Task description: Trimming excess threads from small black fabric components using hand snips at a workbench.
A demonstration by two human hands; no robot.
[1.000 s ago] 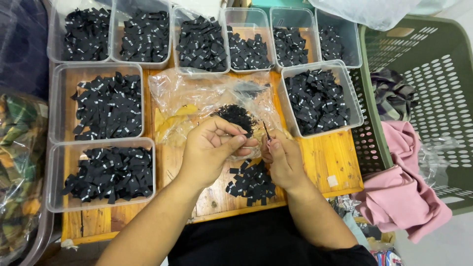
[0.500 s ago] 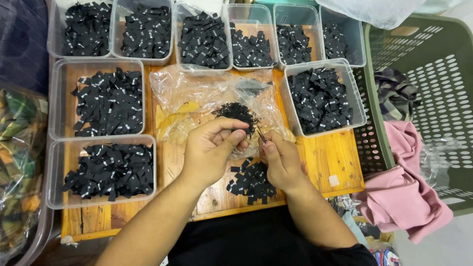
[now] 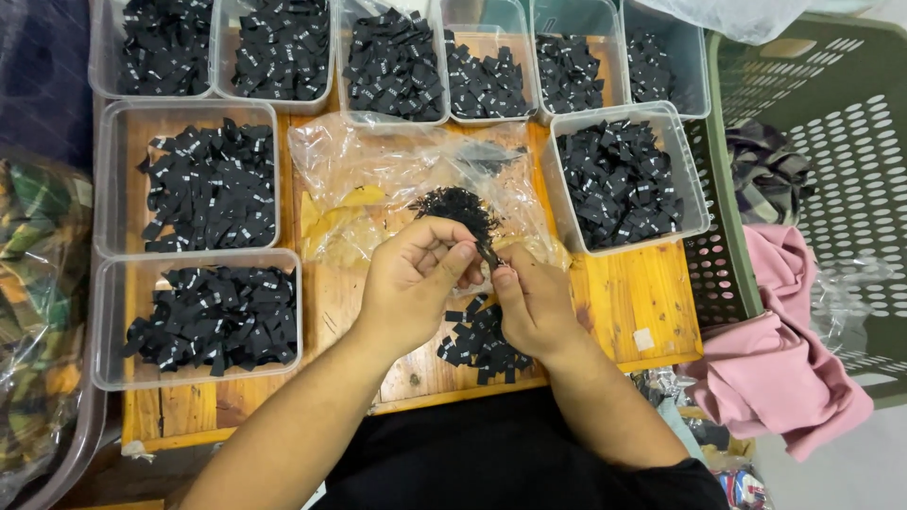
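My left hand and my right hand meet over the middle of a wooden board. Together their fingertips pinch a small black piece at the edge of a tangled black bundle. That bundle lies on a crumpled clear plastic bag. Just below my hands sits a loose pile of small black fabric labels. What the right hand's fingers hold besides the piece is hidden.
Clear plastic tubs of black labels ring the board: two at the left, one at the right, several along the back. A green perforated basket with pink cloth stands right. Bagged patterned fabric lies left.
My hands have closed together on the edge of the black bundle. A thin dark stick that rose from the right hand a second ago no longer shows.
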